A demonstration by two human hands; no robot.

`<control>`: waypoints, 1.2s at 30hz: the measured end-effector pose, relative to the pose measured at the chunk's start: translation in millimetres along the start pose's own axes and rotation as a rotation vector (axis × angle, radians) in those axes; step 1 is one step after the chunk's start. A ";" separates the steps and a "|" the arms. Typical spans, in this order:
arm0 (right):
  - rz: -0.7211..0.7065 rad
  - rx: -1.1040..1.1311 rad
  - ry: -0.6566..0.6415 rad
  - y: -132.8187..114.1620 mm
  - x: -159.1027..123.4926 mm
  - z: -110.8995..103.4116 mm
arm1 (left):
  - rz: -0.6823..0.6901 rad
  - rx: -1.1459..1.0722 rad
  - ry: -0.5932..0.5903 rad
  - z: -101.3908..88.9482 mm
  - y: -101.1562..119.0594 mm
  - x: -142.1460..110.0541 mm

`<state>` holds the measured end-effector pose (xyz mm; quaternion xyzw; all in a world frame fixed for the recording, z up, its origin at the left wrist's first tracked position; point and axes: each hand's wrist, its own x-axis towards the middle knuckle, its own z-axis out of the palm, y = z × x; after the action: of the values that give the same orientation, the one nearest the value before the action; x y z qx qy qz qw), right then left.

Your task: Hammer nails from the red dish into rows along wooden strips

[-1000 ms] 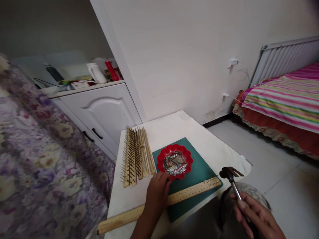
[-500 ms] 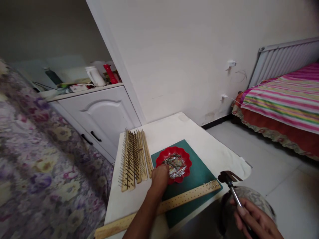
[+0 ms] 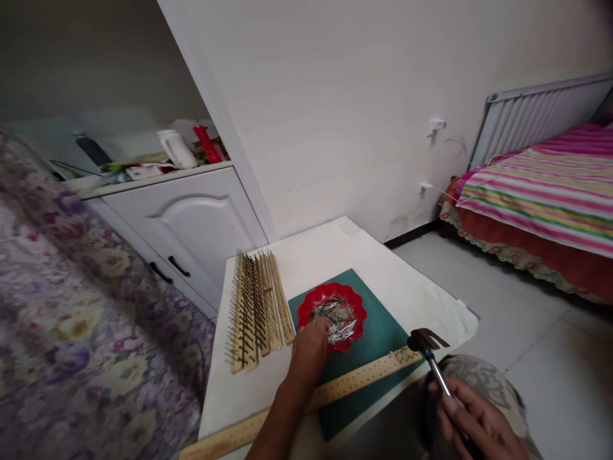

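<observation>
My left hand [image 3: 311,348] is at the near left rim of a red scalloped bowl [image 3: 305,299], its fingers curled over the nails [image 3: 339,314] inside. What its fingertips hold, if anything, is hidden. Wrapped around the handle of a claw hammer [image 3: 433,361] is my right hand [image 3: 474,415], off the table's right front edge, with the hammer head up. A long wooden strip [image 3: 359,381] with rows of small holes lies across a green cutting mat [image 3: 383,326]. Several nails [image 3: 401,355] stand in the strip's right end, close to the hammer head.
Several wooden strips [image 3: 246,313] bristling with nails lie at the left of the white table [image 3: 316,246]. A floral curtain [image 3: 90,306] hangs at left before a white cabinet [image 3: 191,223]. A bed [image 3: 541,191] stands at right.
My left hand has shifted slightly right, further over the nails in the bowl. The hammer in my right hand appears a little further left, as the view itself has turned slightly.
</observation>
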<state>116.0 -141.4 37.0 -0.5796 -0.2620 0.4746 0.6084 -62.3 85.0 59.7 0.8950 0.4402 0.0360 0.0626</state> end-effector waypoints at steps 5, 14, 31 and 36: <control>-0.024 0.001 0.047 9.2 1.1 11.8 | 0.142 -0.449 0.077 5.8 33.5 -34.5; -0.035 0.006 0.087 13.1 -8.3 23.9 | 0.459 -0.784 -0.167 27.9 86.1 -86.5; -0.063 0.065 0.111 19.9 -8.8 21.9 | -0.207 -1.800 -0.133 61.5 111.6 -80.4; -0.070 0.009 0.216 15.1 -8.8 11.7 | -0.071 -1.314 0.161 58.1 93.1 -51.4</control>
<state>98.0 -145.7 26.9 -0.6153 -0.2130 0.3891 0.6517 -13.7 -16.6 15.1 0.6501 0.3590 0.3619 0.5636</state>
